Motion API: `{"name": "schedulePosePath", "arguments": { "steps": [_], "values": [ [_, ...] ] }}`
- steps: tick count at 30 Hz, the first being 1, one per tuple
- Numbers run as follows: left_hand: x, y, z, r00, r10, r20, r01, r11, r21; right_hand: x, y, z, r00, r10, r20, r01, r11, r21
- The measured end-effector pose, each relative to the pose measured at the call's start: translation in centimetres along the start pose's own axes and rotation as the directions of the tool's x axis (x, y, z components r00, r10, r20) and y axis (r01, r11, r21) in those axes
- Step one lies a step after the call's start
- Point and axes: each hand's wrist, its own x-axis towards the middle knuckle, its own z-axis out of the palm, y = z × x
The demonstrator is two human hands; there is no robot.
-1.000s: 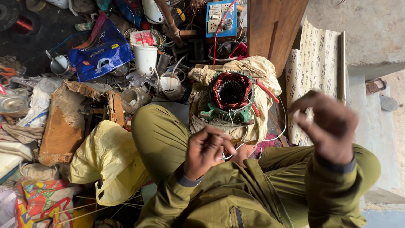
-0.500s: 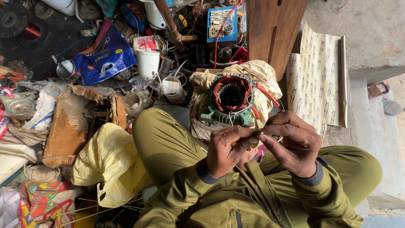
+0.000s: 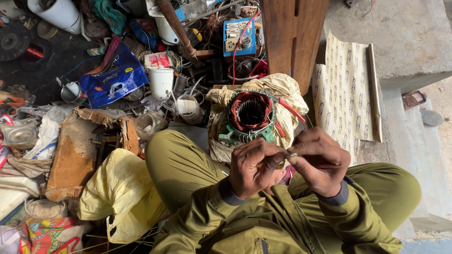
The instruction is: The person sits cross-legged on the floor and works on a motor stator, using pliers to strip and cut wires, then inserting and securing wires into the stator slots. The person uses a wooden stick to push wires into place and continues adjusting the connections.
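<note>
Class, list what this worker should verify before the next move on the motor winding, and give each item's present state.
1. Both hands meet on the thin white piece: ok, left hand and right hand pinch it.
2. Stator upright on its cloth, bore facing up: ok.
3. Red-handled pliers beside the stator: ok.
4. Firmness of grip: cannot tell.
5. Floor to the left crowded with a cup and bags: not ok.

We are in a cluttered motor-repair workshop, working seated on the floor. A stator with copper windings rests on a cloth, beside a switchboard, a wire spool, pots, bags and loose cables heaped around a wooden post.
</note>
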Motion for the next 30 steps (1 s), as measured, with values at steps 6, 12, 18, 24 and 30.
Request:
{"name": "schedulePosePath", "arguments": {
  "steps": [6,12,18,24,30],
  "values": [
    [2.5,-2.7,-2.3,0.992,0.114,-0.049,-0.108,0.989,0.104,0.7,-0.5,-0.8,0.986,-0.012,-0.168,0.031,0.993,0.114],
    [8.0,-8.1,-4.4,0.984,0.087,0.158,-0.093,0.995,0.027,1.3,-0.1,-2.5,0.931,0.036,-0.363,0.024,0.987,0.158],
    [9.2,-8.4,-0.8,0.947,0.205,0.245,-0.21,0.978,-0.007,0.8,1.0,-3.4,0.963,-0.002,-0.269,-0.021,0.996,-0.083],
    [8.6,-7.1,0.4,0.965,0.172,0.198,-0.186,0.981,0.058,1.0,1.2,-3.2,0.969,-0.1,-0.228,0.024,0.949,-0.314],
    [8.1,-7.3,0.9,0.979,0.183,0.094,-0.19,0.979,0.075,1.1,1.3,-2.9,0.949,-0.226,-0.221,0.111,0.893,-0.436]
  ]
}}
